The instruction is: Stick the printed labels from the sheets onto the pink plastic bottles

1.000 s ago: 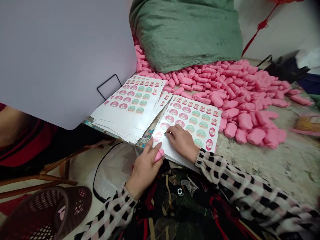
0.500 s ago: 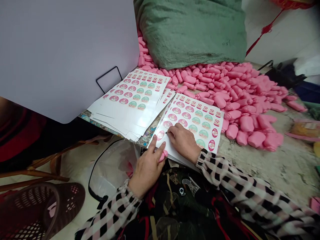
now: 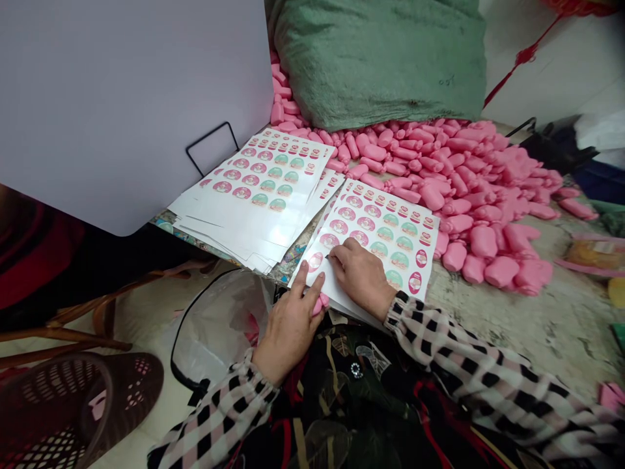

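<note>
My left hand (image 3: 289,324) is closed round a small pink bottle (image 3: 321,302) at the table's near edge, with two fingers stretched onto the sticker sheet (image 3: 390,228). My right hand (image 3: 360,273) rests on the same sheet, fingertips pinched at a round sticker (image 3: 328,241) near its lower left corner. The sheet carries rows of pink and green round labels. Whether the sticker has lifted I cannot tell.
A fanned stack of sticker sheets (image 3: 258,195) lies to the left. A heap of pink bottles (image 3: 469,189) spreads behind and to the right, against a green sack (image 3: 381,58). A brown basket (image 3: 73,410) and a clear bag on a wire frame (image 3: 215,326) sit below left.
Both hands have stayed on the sheet's lower left corner; my right fingertips shifted slightly up the sheet. The view drifted a little.
</note>
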{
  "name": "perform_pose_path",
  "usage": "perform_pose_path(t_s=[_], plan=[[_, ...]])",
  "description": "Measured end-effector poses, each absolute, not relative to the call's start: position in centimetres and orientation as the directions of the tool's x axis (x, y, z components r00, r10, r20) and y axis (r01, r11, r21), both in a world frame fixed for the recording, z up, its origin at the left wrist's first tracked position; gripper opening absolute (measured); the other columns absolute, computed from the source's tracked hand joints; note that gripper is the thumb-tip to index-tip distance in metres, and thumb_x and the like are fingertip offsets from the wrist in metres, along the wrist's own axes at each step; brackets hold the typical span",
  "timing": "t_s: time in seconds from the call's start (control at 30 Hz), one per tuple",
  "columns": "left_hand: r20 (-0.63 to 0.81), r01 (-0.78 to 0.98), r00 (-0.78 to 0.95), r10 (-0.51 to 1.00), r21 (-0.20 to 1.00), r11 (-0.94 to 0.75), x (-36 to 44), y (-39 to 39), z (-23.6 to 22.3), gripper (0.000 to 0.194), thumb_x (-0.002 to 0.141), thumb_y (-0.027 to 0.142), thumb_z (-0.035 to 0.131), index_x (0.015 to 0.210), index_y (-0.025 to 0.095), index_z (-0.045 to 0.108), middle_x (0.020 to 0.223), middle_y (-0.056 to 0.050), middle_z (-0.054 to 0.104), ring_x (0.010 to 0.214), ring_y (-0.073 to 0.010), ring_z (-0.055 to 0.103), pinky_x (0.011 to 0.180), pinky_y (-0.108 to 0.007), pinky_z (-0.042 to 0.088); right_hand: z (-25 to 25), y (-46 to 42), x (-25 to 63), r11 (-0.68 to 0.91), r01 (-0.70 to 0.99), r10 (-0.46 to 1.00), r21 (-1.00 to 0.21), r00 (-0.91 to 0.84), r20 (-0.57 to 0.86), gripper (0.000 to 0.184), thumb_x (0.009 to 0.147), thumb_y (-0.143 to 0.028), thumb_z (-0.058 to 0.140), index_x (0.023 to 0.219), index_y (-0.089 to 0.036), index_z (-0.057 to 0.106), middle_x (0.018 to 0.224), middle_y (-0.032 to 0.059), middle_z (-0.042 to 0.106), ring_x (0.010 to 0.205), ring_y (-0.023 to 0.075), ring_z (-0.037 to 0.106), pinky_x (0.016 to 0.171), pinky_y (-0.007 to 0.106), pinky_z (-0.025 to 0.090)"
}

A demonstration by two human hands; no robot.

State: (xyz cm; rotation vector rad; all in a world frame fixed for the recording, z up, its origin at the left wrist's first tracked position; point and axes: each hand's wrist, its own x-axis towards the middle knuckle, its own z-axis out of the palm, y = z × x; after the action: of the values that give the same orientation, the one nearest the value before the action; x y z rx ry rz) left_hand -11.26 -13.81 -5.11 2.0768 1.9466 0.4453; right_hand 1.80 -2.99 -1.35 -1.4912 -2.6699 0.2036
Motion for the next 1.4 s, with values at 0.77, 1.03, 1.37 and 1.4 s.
perform_pose_path(t_s=[0.77, 1.03, 1.37, 1.4], plan=[[0.007, 0.925, 0.042, 0.999, 0.379, -0.041, -10.9, -13.8, -5.6, 0.055, 0.091, 0.031, 0.042, 0.143, 0.03, 0.027, 0.154, -0.018, 0.002, 0.105, -0.03, 0.06, 0.072, -0.039, 0.053, -3.0, -3.9, 1.6, 0.354, 0.756, 0.91, -0.55, -0.415, 0.014, 0.018, 0.088, -0.028, 0.046, 0.083, -0.02, 0.061, 0.087, 0.0019, 0.06, 0.083, 0.0136, 0.054, 0.072, 0.025, 0.037], [0.009, 0.934, 0.03, 1.0, 0.355, -0.031, -10.6, -13.8, -5.4, 0.061, 0.089, 0.033, 0.046, 0.145, 0.032, 0.02, 0.153, -0.019, 0.004, 0.101, -0.0291, 0.061, 0.072, -0.04, 0.053, -2.4, -2.9, 0.8, 0.195, 0.819, 0.949, -0.54, -0.296, -0.106, 0.022, 0.08, -0.042, 0.055, 0.074, -0.021, 0.061, 0.076, 0.0004, 0.063, 0.068, 0.0138, 0.053, 0.057, 0.025, 0.03], [-0.003, 0.953, 0.004, 1.0, 0.302, -0.003, -10.3, -13.9, -5.1, 0.057, 0.088, 0.033, 0.048, 0.142, 0.029, 0.029, 0.153, -0.02, 0.004, 0.099, -0.0272, 0.063, 0.071, -0.037, 0.053, 1.1, -0.9, -0.3, 0.289, 0.83, 0.925, -0.477, -0.37, -0.085, 0.017, 0.071, -0.039, 0.064, 0.074, -0.022, 0.062, 0.075, -0.0004, 0.064, 0.069, 0.0152, 0.054, 0.055, 0.026, 0.027], [-0.001, 0.953, 0.001, 1.0, 0.302, 0.0, -10.3, -13.9, -5.0, 0.058, 0.088, 0.033, 0.048, 0.142, 0.03, 0.029, 0.153, -0.02, 0.004, 0.098, -0.0267, 0.063, 0.07, -0.036, 0.053, 1.6, -0.8, -0.2, 0.299, 0.823, 0.922, -0.484, -0.38, -0.076, 0.017, 0.071, -0.039, 0.064, 0.074, -0.022, 0.062, 0.075, -0.0005, 0.064, 0.068, 0.0148, 0.053, 0.055, 0.026, 0.027]])
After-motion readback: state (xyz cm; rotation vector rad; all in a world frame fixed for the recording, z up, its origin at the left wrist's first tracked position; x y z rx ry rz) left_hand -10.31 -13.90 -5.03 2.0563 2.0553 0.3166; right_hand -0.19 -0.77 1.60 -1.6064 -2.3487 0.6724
